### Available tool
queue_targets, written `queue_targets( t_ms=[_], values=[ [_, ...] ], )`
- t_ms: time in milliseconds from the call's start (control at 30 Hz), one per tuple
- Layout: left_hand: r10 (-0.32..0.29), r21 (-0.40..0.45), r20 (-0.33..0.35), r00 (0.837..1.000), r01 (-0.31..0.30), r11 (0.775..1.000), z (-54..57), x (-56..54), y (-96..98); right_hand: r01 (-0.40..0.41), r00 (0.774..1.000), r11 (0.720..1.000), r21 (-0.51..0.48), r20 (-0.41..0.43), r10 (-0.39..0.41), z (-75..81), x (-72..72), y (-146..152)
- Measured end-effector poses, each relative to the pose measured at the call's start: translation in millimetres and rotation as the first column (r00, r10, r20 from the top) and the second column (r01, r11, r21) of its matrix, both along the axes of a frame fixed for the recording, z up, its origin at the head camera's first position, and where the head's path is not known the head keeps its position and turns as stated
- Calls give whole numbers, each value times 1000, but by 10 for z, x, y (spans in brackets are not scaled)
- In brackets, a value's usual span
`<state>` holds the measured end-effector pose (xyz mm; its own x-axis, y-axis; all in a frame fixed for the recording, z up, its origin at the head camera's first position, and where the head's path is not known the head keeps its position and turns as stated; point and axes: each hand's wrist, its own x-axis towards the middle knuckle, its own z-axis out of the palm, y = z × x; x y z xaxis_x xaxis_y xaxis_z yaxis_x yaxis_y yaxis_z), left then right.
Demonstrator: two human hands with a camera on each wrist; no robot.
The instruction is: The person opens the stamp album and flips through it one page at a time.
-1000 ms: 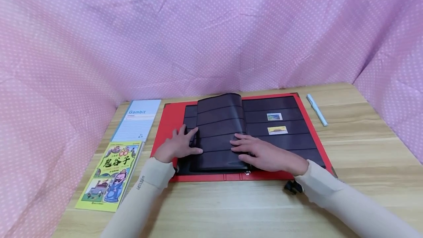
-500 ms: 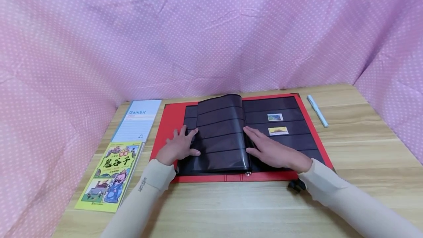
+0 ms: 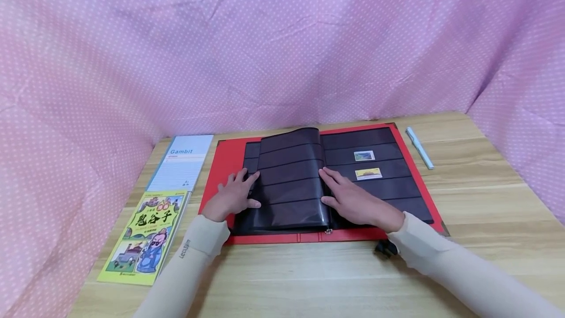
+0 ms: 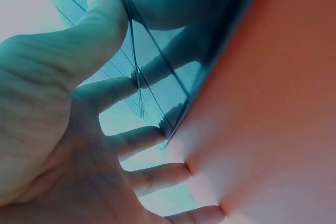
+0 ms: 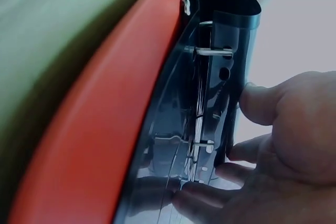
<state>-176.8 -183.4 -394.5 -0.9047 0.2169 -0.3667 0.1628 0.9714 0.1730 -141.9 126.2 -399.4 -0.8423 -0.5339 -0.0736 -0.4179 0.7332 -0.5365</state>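
A red stamp album (image 3: 229, 161) with ring-bound black pocket pages lies spread on the table. One black page (image 3: 289, 180) is turned over to the left and bulges near the rings. My left hand (image 3: 231, 194) has its fingers spread, fingertips on the red cover and the edges of the left pages. With fairly straight fingers, my right hand (image 3: 355, 200) touches the bulging page beside the metal rings (image 5: 212, 52). On the right page, two stamps sit in the strips, a blue-green stamp (image 3: 364, 156) and a yellow stamp (image 3: 368, 173).
Left of the album lie a pale blue notebook (image 3: 185, 161) and, nearer, a yellow-green comic book (image 3: 143, 234). A light blue pen (image 3: 419, 147) lies to the right. Pink dotted cloth (image 3: 282, 53) hangs behind the wooden table (image 3: 309, 278).
My right hand has slid right, off the top of the turned page to its bulge near the rings. My left hand stays at the left page edges.
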Motion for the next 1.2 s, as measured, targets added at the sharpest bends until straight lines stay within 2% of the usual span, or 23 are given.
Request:
queue_targets(
  t_ms=[167, 400, 533, 800, 967, 1200],
  values=[
    [-10, 7, -8, 1000, 10, 1000, -16, 13, -37, 14, 1000, 1000, 9, 1, -14, 2, 5, -63],
    [-17, -1, 17, 1000, 17, 1000, -4, 14, -57, 28, 1000, 1000, 13, 0, -28, 12, 6, -125],
    [-19, -2, 2, 1000, 19, 1000, 8, 8, -96, 37, 999, 999, 11, -6, -37, -3, -9, -183],
    [-53, 19, 9, 999, 53, 998, 26, 11, -159, 61, 998, 996, 61, 13, -62, -7, -23, -267],
    [-53, 51, 24, 998, 52, 997, 49, 11, -169, 53, 998, 996, 69, 12, -54, 15, -17, -274],
    [-29, 53, 24, 999, 28, 998, 64, 14, -118, 45, 999, 994, 96, -4, -45, 28, -16, -290]
  ],
)
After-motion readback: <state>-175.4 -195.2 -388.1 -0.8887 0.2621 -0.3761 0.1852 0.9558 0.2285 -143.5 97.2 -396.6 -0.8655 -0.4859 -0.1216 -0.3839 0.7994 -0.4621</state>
